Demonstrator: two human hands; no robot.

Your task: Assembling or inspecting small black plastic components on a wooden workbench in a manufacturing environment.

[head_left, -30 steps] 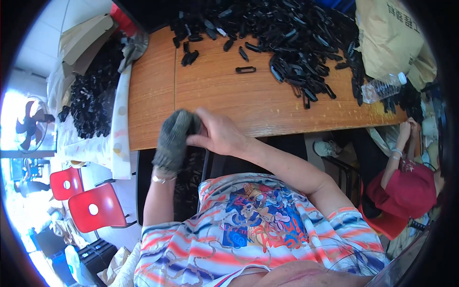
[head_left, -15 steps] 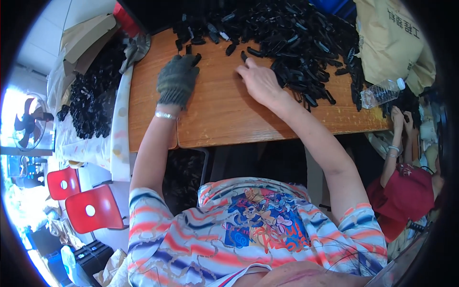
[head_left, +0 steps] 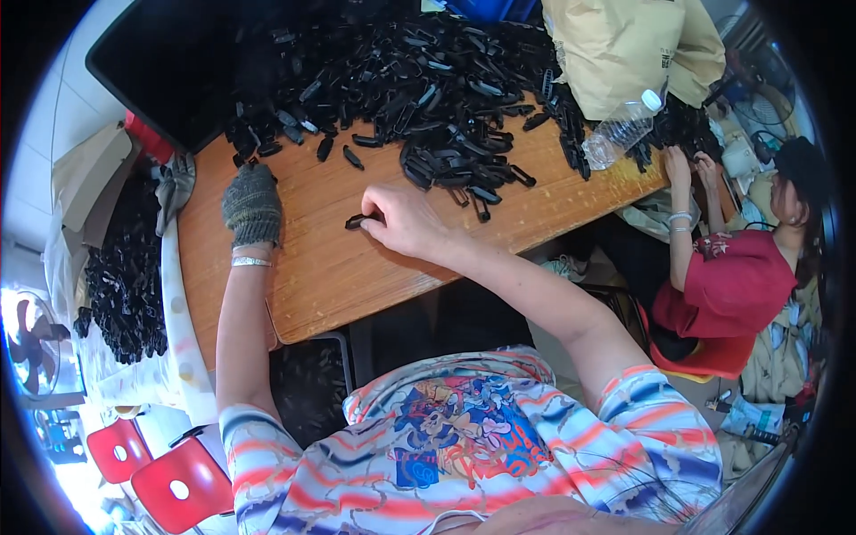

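Observation:
My right hand (head_left: 407, 221) is closed in a pinch on a small, narrow black plastic piece (head_left: 355, 221), held just over the wooden table. A dark grey-green knitted glove covers my left hand (head_left: 251, 203), which rests at the table's left part with its fingers curled down. Small black pieces lie at its fingertips; whether it grips one is hidden. Beyond both hands spreads a large heap of similar black plastic pieces (head_left: 455, 134). A single loose black piece (head_left: 353, 158) lies between the heap and my right hand.
The wooden table (head_left: 330, 276) carries a clear plastic bottle (head_left: 620, 134) and a tan paper sack (head_left: 615, 53) at right. A black bin (head_left: 165, 71) stands far left, above another black heap (head_left: 129, 294). Two red chairs (head_left: 183, 486) are at lower left. A co-worker in red (head_left: 731, 285) sits right.
My right hand has drawn back from the heap's edge toward me with a black piece. My gloved left hand stays near the small pieces at left. The view has shifted to the right.

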